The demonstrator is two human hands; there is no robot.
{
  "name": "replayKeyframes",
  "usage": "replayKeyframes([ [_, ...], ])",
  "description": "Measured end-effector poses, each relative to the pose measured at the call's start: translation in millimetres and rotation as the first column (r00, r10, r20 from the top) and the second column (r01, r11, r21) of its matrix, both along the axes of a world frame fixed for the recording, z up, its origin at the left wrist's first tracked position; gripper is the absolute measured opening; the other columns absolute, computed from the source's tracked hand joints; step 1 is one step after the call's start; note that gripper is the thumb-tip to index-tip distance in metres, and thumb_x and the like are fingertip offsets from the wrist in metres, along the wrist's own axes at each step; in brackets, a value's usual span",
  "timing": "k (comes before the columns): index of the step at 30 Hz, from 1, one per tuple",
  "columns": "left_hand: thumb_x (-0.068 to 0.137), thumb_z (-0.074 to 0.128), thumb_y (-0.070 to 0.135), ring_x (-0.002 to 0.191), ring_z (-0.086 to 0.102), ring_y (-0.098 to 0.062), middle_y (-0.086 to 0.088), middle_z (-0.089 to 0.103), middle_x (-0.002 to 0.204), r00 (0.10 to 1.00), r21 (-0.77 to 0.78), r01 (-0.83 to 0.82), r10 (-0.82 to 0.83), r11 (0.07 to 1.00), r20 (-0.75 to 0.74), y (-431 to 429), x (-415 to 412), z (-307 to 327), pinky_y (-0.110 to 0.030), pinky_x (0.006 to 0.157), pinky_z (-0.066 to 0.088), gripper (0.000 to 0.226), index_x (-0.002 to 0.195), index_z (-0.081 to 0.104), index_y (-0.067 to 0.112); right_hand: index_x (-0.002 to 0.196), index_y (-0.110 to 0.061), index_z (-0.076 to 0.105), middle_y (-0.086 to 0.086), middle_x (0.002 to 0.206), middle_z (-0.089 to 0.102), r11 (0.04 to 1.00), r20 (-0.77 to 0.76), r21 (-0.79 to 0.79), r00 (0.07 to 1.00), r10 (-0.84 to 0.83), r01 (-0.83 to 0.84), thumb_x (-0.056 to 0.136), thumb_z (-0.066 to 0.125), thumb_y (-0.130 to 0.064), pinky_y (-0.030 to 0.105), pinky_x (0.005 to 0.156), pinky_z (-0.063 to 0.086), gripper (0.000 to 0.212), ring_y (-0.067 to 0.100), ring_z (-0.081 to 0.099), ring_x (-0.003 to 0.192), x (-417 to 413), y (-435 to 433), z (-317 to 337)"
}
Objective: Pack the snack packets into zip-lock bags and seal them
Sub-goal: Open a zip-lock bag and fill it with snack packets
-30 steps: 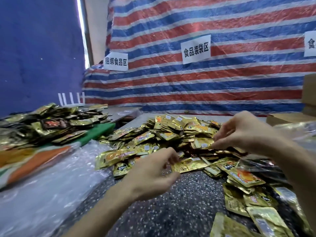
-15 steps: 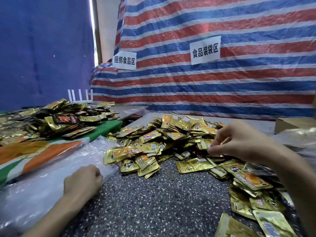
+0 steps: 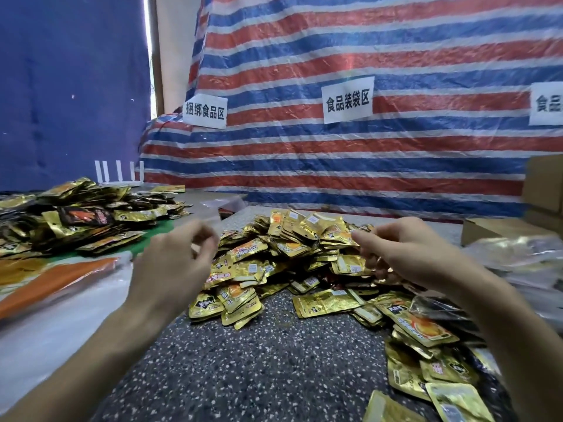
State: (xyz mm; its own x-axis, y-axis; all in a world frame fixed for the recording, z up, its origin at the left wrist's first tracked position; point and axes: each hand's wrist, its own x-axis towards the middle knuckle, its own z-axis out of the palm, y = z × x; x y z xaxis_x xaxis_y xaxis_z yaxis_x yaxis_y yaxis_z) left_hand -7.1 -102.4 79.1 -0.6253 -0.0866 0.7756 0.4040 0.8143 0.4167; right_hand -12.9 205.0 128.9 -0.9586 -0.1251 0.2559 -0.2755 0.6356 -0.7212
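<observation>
Shiny gold foil snack packets (image 3: 292, 257) lie heaped on the dark speckled tabletop (image 3: 259, 367) between and just beyond both hands. The left hand (image 3: 173, 266), blurred, hovers with fingers loosely curled, grasping nothing. The right hand (image 3: 408, 254) curls its fingers at the heap's edge; whether it grips a packet cannot be told

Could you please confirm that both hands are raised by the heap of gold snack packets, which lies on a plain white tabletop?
Not quite: the head view shows the tabletop is dark and speckled, not plain white. The rest holds: the left hand and the right hand are raised by the heap of gold snack packets, which lies on it.
</observation>
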Motion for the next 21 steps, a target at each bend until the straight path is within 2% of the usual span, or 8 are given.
replayKeyframes([
  [4,0.092,0.067,0.013,0.07,0.066,-0.004,0.004,0.071,0.082,0.898,-0.032,0.431,-0.432,0.902,-0.085,74.7,-13.9,24.7,-0.015,0.062,0.053,0.003,0.091,0.071,0.013,0.086,-0.01,0.066,-0.004,0.063,0.066,0.97,0.114,-0.242,0.992,0.052,-0.023,0.091,0.049,-0.062,0.02,0.046,0.045,0.055,0.009,0.058,0.054,4.0,1.1,6.0],
  [9,0.084,0.075,0.0,0.085,0.068,-0.011,-0.004,0.072,0.091,0.612,-0.122,0.773,-0.782,0.623,-0.117,145.3,-32.4,41.8,-0.029,0.078,0.055,0.005,0.089,0.074,-0.002,0.077,-0.019,0.076,0.003,0.076,0.072,0.935,0.167,-0.355,0.984,0.06,0.003,0.081,0.039,-0.079,0.023,0.052,0.047,0.071,0.014,0.063,0.062,6.5,12.7,12.6],
  [11,0.078,0.078,-0.005,0.088,0.068,-0.013,-0.008,0.072,0.092,0.538,-0.088,0.832,-0.836,0.547,-0.113,160.6,-39.2,37.5,-0.029,0.084,0.054,0.008,0.084,0.073,-0.005,0.079,-0.023,0.078,0.002,0.08,0.074,0.935,0.151,-0.356,0.988,0.042,0.014,0.086,0.038,-0.079,0.027,0.059,0.051,0.07,0.015,0.067,0.066,6.6,16.8,13.0],
  [13,0.075,0.08,-0.007,0.091,0.069,-0.021,-0.012,0.073,0.095,0.5,-0.04,0.864,-0.864,0.502,-0.049,168.3,-44.5,31.0,-0.038,0.086,0.055,0.011,0.082,0.072,-0.007,0.092,-0.027,0.078,0.004,0.09,0.077,0.951,0.123,-0.307,0.992,0.012,0.027,0.09,0.045,-0.073,0.038,0.077,0.061,0.056,0.025,0.075,0.082,4.4,20.3,9.8],
  [15,0.076,0.081,-0.001,0.089,0.07,-0.02,-0.007,0.074,0.092,0.461,0.031,0.885,-0.885,0.464,0.066,168.1,-49.5,29.2,-0.041,0.085,0.056,0.011,0.082,0.072,-0.004,0.097,-0.026,0.077,0.008,0.095,0.078,0.962,0.117,-0.272,0.993,-0.007,0.039,0.094,0.051,-0.06,0.047,0.09,0.057,0.043,0.031,0.074,0.093,3.3,22.2,7.1],
  [17,0.082,0.079,0.01,0.088,0.07,-0.014,0.002,0.074,0.089,0.386,0.191,0.886,-0.9,0.423,0.203,161.0,-52.2,32.2,-0.033,0.084,0.056,0.008,0.082,0.073,0.005,0.091,-0.018,0.078,0.007,0.088,0.078,0.967,0.146,-0.248,0.989,-0.019,0.055,0.096,0.054,-0.054,0.038,0.077,0.058,0.043,0.024,0.073,0.082,1.6,24.3,5.9],
  [19,0.09,0.069,0.029,0.083,0.067,-0.015,-0.002,0.073,0.084,0.314,0.334,0.852,-0.905,0.402,0.289,154.2,-51.9,35.8,-0.028,0.08,0.05,0.02,0.08,0.073,0.012,0.079,-0.014,0.076,0.001,0.071,0.074,0.981,0.204,-0.187,0.979,-0.014,0.053,0.097,0.052,-0.052,0.027,0.061,0.05,0.048,0.011,0.066,0.063,0.9,23.4,4.7],
  [21,0.094,0.06,0.044,0.067,0.061,-0.016,-0.004,0.067,0.07,0.365,0.44,0.752,-0.867,0.49,0.341,150.7,-52.5,36.3,-0.024,0.066,0.047,0.04,0.069,0.069,0.014,0.074,-0.014,0.073,0.001,0.065,0.07,0.99,0.277,-0.141,0.959,0.052,-0.013,0.099,0.05,-0.047,0.023,0.052,0.046,0.047,0.009,0.062,0.054,1.0,18.3,1.7],
])
